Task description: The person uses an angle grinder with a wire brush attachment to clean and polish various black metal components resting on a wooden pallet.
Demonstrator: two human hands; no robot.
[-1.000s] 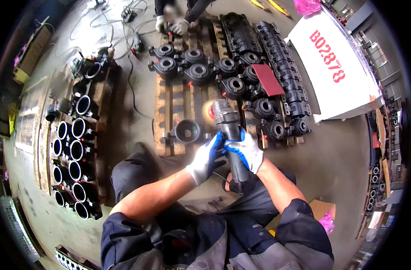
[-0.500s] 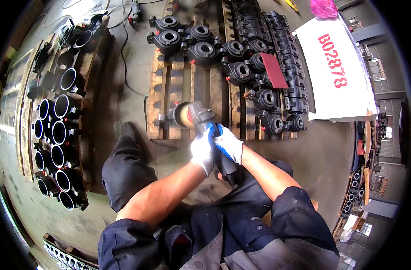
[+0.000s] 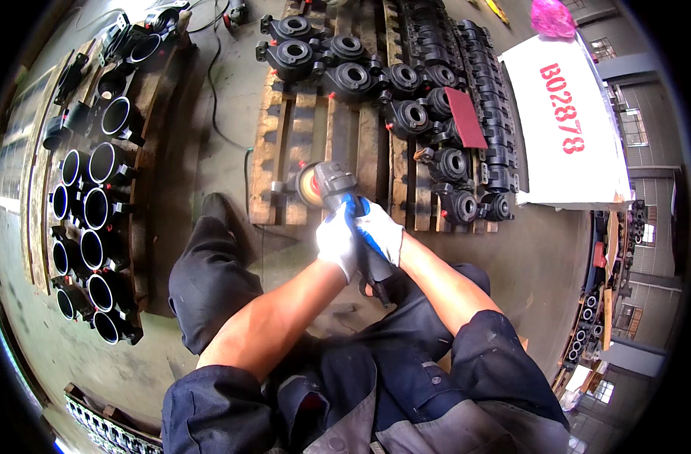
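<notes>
Here we grip the angle grinder (image 3: 338, 185) with both gloved hands — left hand (image 3: 338, 240), right hand (image 3: 379, 231) — its disc on one casting (image 3: 288, 189); many black castings (image 3: 406, 113) on the pallet (image 3: 273, 151) seem left.

We note white gloves with blue palm coating on the left hand (image 3: 338, 240) and the right hand (image 3: 377, 231). The angle grinder (image 3: 338, 188) is grey-black — its disc shows tan with a red centre. The cast housings (image 3: 406, 83) are black, with small red marks. The pallet (image 3: 285, 144) is weathered brown wood. The abrasive pad (image 3: 465, 117) is dark red. The board (image 3: 568, 125) is white with red lettering; the bag (image 3: 553, 17) is pink. The coveralls (image 3: 406, 393) are navy with grey panels.
</notes>
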